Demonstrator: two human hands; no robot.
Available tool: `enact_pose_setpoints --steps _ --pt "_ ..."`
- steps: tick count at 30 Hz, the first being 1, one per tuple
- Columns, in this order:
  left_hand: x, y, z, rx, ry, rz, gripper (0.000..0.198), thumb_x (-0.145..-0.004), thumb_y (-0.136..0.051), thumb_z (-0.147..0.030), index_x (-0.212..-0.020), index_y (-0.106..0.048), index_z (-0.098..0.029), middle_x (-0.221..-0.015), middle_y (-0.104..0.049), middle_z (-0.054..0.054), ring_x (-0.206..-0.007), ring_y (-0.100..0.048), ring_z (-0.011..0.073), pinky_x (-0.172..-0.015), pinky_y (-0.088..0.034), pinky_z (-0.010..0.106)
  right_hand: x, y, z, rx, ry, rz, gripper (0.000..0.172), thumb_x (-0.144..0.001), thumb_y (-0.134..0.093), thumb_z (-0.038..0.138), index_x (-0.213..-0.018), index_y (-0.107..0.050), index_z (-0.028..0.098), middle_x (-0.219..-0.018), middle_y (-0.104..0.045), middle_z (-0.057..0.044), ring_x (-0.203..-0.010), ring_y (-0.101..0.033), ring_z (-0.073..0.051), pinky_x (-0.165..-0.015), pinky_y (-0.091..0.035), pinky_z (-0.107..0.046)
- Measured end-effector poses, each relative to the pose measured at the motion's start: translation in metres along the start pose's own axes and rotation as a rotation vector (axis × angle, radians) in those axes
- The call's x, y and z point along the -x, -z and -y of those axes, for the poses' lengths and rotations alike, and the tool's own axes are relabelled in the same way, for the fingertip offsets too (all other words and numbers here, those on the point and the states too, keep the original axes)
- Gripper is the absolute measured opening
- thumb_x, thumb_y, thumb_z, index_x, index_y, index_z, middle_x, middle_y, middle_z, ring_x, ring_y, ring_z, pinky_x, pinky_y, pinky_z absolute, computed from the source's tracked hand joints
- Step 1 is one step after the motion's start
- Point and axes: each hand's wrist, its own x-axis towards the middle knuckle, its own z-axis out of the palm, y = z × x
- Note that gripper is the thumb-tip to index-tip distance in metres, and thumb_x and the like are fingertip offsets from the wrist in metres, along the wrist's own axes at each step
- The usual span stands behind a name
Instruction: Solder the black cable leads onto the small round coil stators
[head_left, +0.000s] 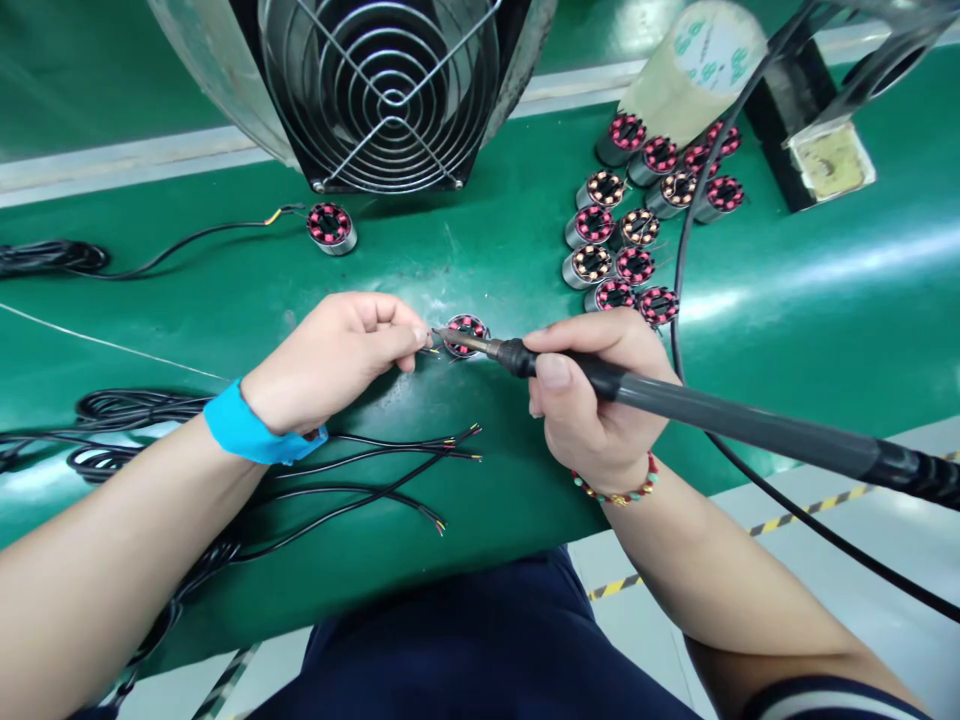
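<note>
My right hand (600,390) grips a soldering iron (675,402) by its dark handle. The iron's metal tip points left and lies over a small motor stator (466,325) with pink-red windings on the green bench. On the stator's other side, my left hand (337,350) pinches a thin wire between thumb and fingertips, close to the tip; a bit of yellow shows there too. The exact contact at the tip is too small to make out. A thin pale strand (112,340) runs from the left edge toward my left wrist, which wears a blue band (255,425).
A fan with a wire grille (394,98) stands behind. One stator (330,228) sits beside a cable (210,228) at left. Several stators (634,228) cluster at right, near a tape roll (694,65) and iron stand (810,130). Black cables (360,495) lie in front.
</note>
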Motion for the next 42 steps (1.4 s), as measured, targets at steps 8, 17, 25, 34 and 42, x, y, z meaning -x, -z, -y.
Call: enact_pose_setpoints --steps 8,17,25,34,42 --pt "-0.001 0.0 0.003 0.05 -0.017 -0.009 0.012 -0.073 -0.062 -0.027 -0.066 -0.062 -0.016 -0.057 -0.056 -0.001 -0.046 -0.036 0.0067 -0.044 -0.025 0.022 0.0 0.001 0.001 0.092 -0.031 0.016 0.015 -0.092 -0.055 0.037 -0.102 -0.062 0.027 -0.093 -0.071 -0.003 -0.072 -0.069 -0.015 -0.065 -0.06 -0.031" --pt "0.0 -0.002 0.002 0.085 -0.064 -0.019 0.011 -0.074 -0.06 -0.022 -0.065 -0.062 -0.016 -0.055 -0.057 -0.003 -0.046 -0.039 0.0065 -0.046 -0.027 0.022 -0.009 -0.014 -0.002 0.091 -0.043 0.281 0.03 -0.096 -0.049 0.025 -0.126 -0.051 0.027 -0.104 -0.073 0.0 -0.11 -0.065 -0.018 -0.101 -0.049 -0.039" --pt "0.0 0.0 0.005 0.096 -0.105 -0.001 0.013 -0.075 -0.059 -0.022 -0.064 -0.06 -0.017 -0.056 -0.056 -0.003 -0.046 -0.037 0.0063 -0.046 -0.027 0.023 -0.012 -0.021 -0.008 0.232 -0.038 0.442 0.041 -0.09 -0.051 0.019 -0.129 -0.047 0.029 -0.113 -0.071 -0.001 -0.117 -0.059 -0.022 -0.099 -0.045 -0.043" --pt "0.006 -0.002 -0.002 0.108 -0.156 -0.09 0.004 -0.073 -0.055 -0.014 -0.074 -0.054 -0.018 -0.06 -0.055 -0.004 -0.054 -0.048 0.0085 -0.051 -0.034 0.022 -0.009 -0.022 -0.006 0.234 0.065 0.304 0.042 -0.085 -0.054 0.015 -0.125 -0.049 0.026 -0.093 -0.069 0.0 -0.093 -0.059 -0.02 -0.09 -0.047 -0.04" --pt "0.01 0.0 0.001 0.025 -0.232 -0.06 0.007 -0.076 -0.055 -0.018 -0.071 -0.051 -0.018 -0.06 -0.052 -0.006 -0.049 -0.044 0.0072 -0.049 -0.035 0.021 -0.008 -0.026 -0.007 0.214 0.042 0.323 0.04 -0.085 -0.052 0.012 -0.122 -0.051 0.028 -0.088 -0.068 0.001 -0.092 -0.06 -0.019 -0.089 -0.046 -0.038"
